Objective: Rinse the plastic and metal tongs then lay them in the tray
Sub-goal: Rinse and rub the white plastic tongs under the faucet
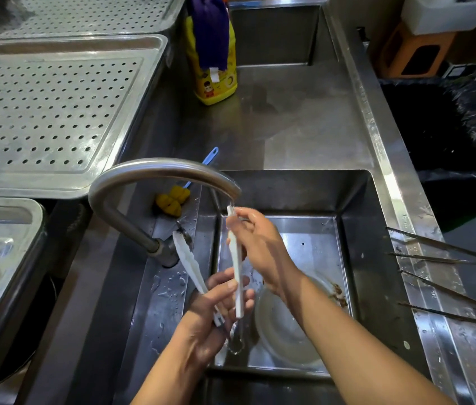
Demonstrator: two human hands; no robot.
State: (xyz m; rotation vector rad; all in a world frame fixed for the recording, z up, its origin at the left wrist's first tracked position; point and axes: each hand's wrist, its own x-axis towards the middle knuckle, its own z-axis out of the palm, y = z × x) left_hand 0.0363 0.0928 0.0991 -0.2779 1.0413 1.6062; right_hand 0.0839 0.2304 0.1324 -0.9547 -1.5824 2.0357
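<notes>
Plastic tongs (236,270), light, springy and wet-slick at frame centre, pinched by both hands' grips; best held near the hinge.

Single head-worn wide-angle view, looking forward and steeply down, close over the sink (356,235), faucet (155,173) just below centre (edges bowed by the lens)

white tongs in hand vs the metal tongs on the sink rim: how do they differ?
The white plastic tongs are held by both hands, left hand low, right hand high, under the faucet; the metal tongs lie untouched on the right rim. Plastic ones look wet with broad arms; metal ones are dark and thin. Both have spread arms.
</notes>
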